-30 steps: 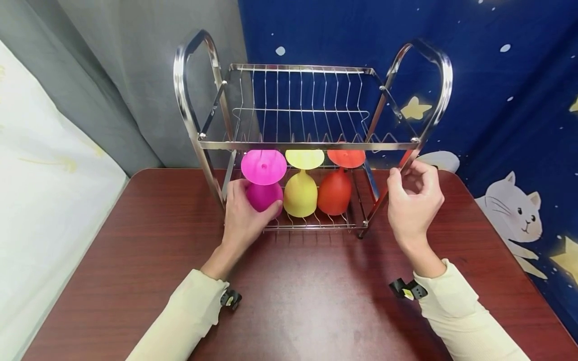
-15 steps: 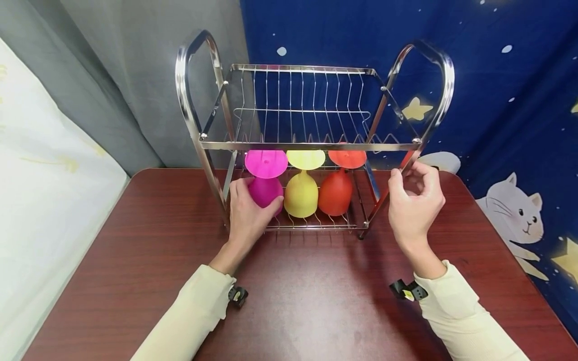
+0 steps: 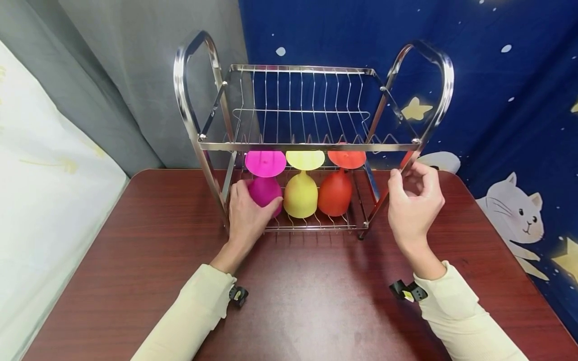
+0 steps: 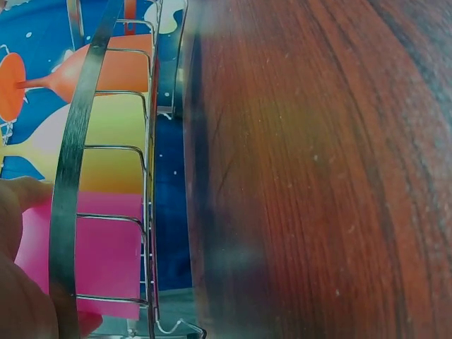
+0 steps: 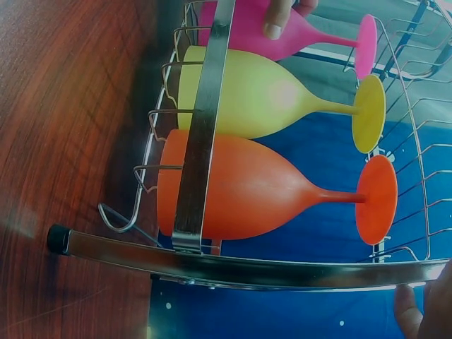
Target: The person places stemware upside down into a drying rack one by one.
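Three plastic wine glasses stand upside down in a row on the lower shelf of a chrome dish rack. The magenta wine glass is at the left, the yellow one in the middle and the orange-red one at the right. My left hand grips the bowl of the magenta glass, thumb on its near right side, fingers round its left. With thumb and curled fingers, my right hand holds the rack's right front post. The right wrist view shows the orange-red bowl behind the rack's front bar.
The rack stands on a dark red wooden table near its back edge. Its upper shelf of bent wires hangs over the glasses' feet. Behind are a grey curtain and a blue starry curtain.
The magenta glass has tipped back upright, its foot moving away and slightly right to line up with the others. My left hand moved slightly right with it; my right hand stayed put.
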